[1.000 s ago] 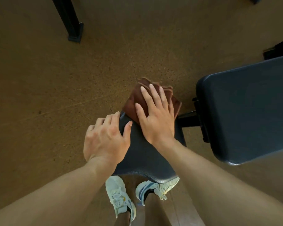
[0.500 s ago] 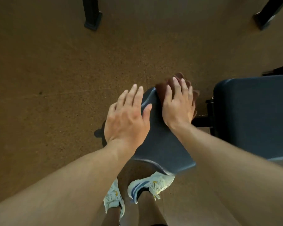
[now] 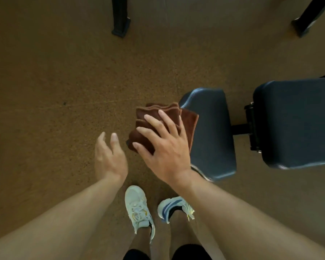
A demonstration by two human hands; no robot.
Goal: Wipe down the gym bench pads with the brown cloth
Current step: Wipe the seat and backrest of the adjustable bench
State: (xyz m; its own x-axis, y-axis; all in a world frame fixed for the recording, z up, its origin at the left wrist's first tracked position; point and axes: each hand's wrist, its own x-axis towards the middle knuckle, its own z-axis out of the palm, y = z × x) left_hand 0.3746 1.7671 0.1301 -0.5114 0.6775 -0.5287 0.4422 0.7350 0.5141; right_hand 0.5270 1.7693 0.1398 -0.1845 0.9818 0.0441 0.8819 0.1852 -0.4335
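Nearest the camera are two bare forearms reaching forward and, between them, two pale sneakers [image 3: 139, 207] standing on the brown speckled floor [image 3: 45, 91], the right one marked with blue stripes.

The left hand [image 3: 109, 156] hangs over the floor just left of the cloth, fingers loosely extended and grasping nothing, apart from the pad. The right hand [image 3: 165, 147] lies on top of the brown cloth [image 3: 154, 117] with its fingers spread and fairly straight, pressing down on it; the thumb is hidden behind the palm, so whether it hooks under the fabric cannot be told. The cloth is folded into several layers whose edges fan out beyond the fingertips. It sits at the left edge of the seat pad [image 3: 212, 134], with most of the folds hanging out past that edge over the floor and one flap lying against the pad's dark surface.

The seat pad is dark blue-grey, smooth and slightly glossy, with rounded corners. A black metal bar and bracket [image 3: 251, 126] join it to the larger back pad [image 3: 296, 121] on the right, of the same dark upholstery, running out of the picture.

Farther off, the floor carries a faint straight seam. Two black metal legs [image 3: 120, 17] stand on it near the top, one at centre and one at the right corner.
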